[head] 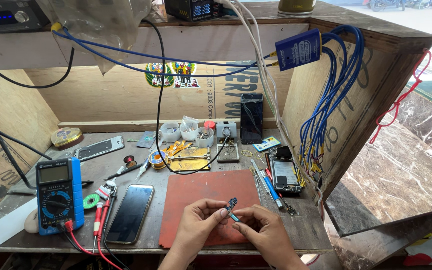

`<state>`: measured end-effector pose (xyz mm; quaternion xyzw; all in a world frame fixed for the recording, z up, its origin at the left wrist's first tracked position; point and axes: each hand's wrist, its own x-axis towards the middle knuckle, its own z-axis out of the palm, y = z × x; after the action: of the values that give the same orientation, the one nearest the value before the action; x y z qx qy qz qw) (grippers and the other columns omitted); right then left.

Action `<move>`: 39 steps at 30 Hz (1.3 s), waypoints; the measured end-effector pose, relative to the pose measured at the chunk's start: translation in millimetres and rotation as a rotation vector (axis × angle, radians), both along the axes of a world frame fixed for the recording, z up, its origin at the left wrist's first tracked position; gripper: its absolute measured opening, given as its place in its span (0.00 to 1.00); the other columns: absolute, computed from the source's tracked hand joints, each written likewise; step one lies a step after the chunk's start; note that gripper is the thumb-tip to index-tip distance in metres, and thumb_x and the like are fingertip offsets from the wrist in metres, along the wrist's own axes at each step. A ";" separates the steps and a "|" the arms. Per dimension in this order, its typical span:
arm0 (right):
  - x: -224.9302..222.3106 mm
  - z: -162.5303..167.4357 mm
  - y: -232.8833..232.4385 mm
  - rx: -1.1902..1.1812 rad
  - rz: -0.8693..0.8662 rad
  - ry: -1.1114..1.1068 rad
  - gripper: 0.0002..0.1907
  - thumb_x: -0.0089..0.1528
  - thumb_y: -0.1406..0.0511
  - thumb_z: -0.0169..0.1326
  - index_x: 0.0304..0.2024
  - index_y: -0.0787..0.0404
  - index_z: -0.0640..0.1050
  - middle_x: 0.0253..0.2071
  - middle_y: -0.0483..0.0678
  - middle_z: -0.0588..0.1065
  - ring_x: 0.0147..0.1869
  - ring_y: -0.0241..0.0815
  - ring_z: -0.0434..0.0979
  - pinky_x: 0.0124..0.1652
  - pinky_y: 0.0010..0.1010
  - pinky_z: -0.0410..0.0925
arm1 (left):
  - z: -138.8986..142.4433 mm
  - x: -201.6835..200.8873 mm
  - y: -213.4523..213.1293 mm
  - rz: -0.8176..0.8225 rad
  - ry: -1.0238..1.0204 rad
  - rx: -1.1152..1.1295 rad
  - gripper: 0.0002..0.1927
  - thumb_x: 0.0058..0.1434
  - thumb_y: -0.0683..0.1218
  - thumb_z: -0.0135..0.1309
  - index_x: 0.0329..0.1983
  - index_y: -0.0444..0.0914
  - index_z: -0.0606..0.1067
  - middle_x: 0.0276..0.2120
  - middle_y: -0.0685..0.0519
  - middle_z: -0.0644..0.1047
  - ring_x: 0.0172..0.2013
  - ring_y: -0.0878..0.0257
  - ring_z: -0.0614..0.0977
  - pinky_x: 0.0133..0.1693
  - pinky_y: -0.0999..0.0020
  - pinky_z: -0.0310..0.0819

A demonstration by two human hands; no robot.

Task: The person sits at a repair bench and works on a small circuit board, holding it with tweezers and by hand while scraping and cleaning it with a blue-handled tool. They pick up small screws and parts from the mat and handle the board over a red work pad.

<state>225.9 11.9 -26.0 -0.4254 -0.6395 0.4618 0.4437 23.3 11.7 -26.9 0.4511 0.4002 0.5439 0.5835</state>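
Observation:
Both hands meet over the near edge of a red-brown work mat [206, 192]. My left hand [199, 220] pinches a small dark blue circuit board part [231, 205] between thumb and forefinger. My right hand [261, 229] grips the lower end of the same part, where a thin light-coloured strip sticks out. The part is held just above the mat, tilted.
A smartphone [130, 212] lies screen up left of the mat, beside a blue multimeter [58, 194] with red and black probe leads. An opened phone [284, 174], tweezers and a blue-handled tool [271, 189] lie to the right. Small white cups, a solder spool and a board holder [191, 159] sit behind. Blue cables hang on the right wall.

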 end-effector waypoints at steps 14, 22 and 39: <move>1.4 -6.8 0.2 0.158 -0.022 -0.057 0.07 0.56 0.70 0.66 0.35 0.67 0.83 0.30 0.44 0.80 0.34 0.29 0.76 0.33 0.25 0.70 | -13.2 5.2 9.4 -0.035 0.045 -0.049 0.14 0.59 0.39 0.63 0.47 0.27 0.82 0.31 0.50 0.84 0.29 0.69 0.82 0.31 0.74 0.80; -5.0 2.0 -3.8 -0.072 -0.002 0.050 0.09 0.56 0.70 0.66 0.38 0.66 0.83 0.31 0.45 0.82 0.32 0.27 0.76 0.32 0.23 0.70 | -2.5 5.2 -1.4 -0.026 -0.021 -0.013 0.15 0.60 0.39 0.60 0.48 0.26 0.80 0.31 0.47 0.85 0.27 0.64 0.84 0.30 0.72 0.81; -1.5 0.9 -3.7 -0.032 0.022 0.079 0.08 0.59 0.69 0.63 0.39 0.65 0.79 0.31 0.44 0.80 0.34 0.28 0.78 0.34 0.23 0.73 | -9.6 -3.3 1.1 0.086 0.005 0.056 0.15 0.56 0.36 0.65 0.46 0.28 0.77 0.35 0.51 0.83 0.36 0.69 0.82 0.38 0.74 0.77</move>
<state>224.3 8.1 -25.2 -0.4068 -0.6186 0.4931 0.4568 20.1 12.8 -36.5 0.4507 0.4053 0.5784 0.5459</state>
